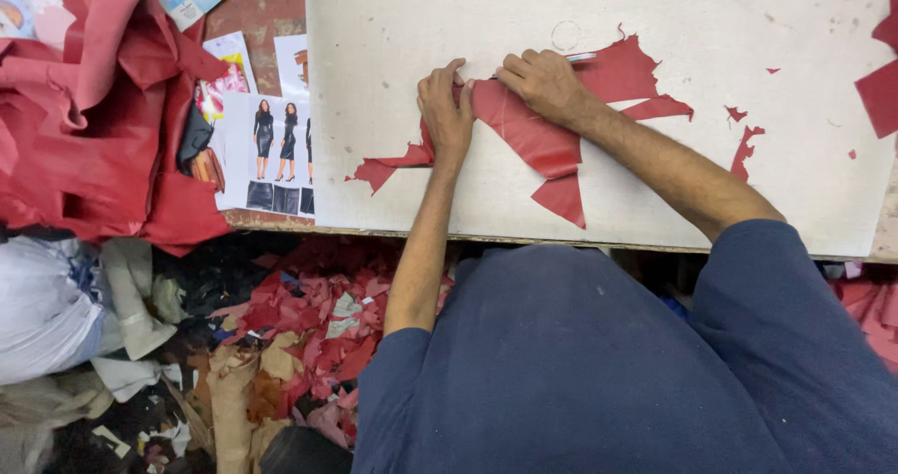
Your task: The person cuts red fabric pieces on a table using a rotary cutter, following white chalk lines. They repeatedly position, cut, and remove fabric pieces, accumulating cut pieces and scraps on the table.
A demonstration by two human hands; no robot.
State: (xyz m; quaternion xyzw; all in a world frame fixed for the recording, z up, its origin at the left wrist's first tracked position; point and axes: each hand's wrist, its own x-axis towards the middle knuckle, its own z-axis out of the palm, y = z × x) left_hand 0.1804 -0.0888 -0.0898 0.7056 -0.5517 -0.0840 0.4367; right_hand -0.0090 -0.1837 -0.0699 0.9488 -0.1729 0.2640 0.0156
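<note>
A ragged piece of red leather [547,142] lies on a white cutting board [711,25]. My left hand [446,109] presses flat on its left part, fingers pointing away from me. My right hand [543,83] is closed around a thin cutting tool whose silvery tip [582,57] shows beyond the knuckles, resting on the leather's upper edge. The two hands sit close together, almost touching.
Small red offcuts [745,147] lie right of the leather, a bigger red piece [881,86] at the board's right edge. A heap of red leather [103,109] and printed fashion sheets [267,151] lie left. Scraps [309,324] litter the floor below.
</note>
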